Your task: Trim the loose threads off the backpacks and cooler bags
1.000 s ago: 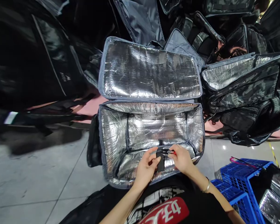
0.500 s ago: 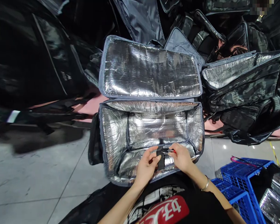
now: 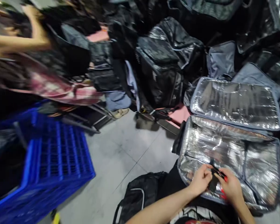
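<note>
An insulated bag [image 3: 262, 168] with a silver foil lining stands open in front of me, at the right of the view. Its foil-lined lid [image 3: 235, 102] is folded back. At the bag's near edge, my left hand [image 3: 199, 180] pinches a black strap [image 3: 213, 185]. Close beside it, my right hand [image 3: 233, 188] is closed around a small tool with red parts [image 3: 226, 179], its dark tip by the strap. Blur and the fingers hide the tool's exact kind.
A blue plastic crate [image 3: 58, 152] stands on the grey tiled floor [image 3: 135, 152] at left. Dark bags [image 3: 158, 68] are piled behind. A black bag [image 3: 140, 196] lies near my legs. Another person's arm [image 3: 21, 42] shows at upper left, above a red checked cloth [image 3: 60, 88].
My view has swung left, so the open bag now appears farther right and the blue crate at left has come into view. Both hands stay at the strap on the bag's near edge.
</note>
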The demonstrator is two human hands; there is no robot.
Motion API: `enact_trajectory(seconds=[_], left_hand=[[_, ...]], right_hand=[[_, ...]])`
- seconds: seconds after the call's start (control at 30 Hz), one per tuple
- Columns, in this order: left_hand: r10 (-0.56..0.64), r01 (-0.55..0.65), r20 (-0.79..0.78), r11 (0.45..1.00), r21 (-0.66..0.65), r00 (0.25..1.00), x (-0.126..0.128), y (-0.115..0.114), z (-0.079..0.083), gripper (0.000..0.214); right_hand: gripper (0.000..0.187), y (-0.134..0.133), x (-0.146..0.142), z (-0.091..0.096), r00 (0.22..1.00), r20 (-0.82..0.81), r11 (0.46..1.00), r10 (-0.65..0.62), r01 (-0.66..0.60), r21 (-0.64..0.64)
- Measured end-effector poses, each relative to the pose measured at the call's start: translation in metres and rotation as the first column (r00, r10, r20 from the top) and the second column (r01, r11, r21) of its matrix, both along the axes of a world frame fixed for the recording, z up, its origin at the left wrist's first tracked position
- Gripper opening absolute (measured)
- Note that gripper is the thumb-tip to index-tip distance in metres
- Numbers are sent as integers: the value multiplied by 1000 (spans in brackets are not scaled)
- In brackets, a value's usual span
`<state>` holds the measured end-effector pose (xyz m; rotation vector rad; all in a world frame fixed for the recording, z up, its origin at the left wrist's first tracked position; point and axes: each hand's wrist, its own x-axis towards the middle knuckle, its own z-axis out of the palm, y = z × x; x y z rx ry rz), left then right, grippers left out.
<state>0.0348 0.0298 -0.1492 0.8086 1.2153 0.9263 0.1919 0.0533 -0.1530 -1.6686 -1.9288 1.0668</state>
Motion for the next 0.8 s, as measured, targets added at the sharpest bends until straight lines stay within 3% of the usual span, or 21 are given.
enact_trajectory(seconds=[0.2, 0.53, 0.7, 0.8], left_hand=[[12, -12, -4, 999, 34, 1000, -3, -5, -2, 27], [-80, 78, 80, 997, 25, 994, -8, 8, -5, 24], [-97, 106, 111, 992, -73, 989, -7, 22, -5, 22], [-38, 57, 117, 985, -165, 992, -4, 28, -3, 25]], right_hand=[[34, 2, 8, -9, 1000, 4, 999, -22, 22, -49], [9, 11, -15, 19, 998, 54, 999, -40, 38, 37], [4, -2, -14, 53, 998, 38, 998, -49, 48, 28], [11, -19, -11, 81, 979, -103, 984, 175, -176, -4]])
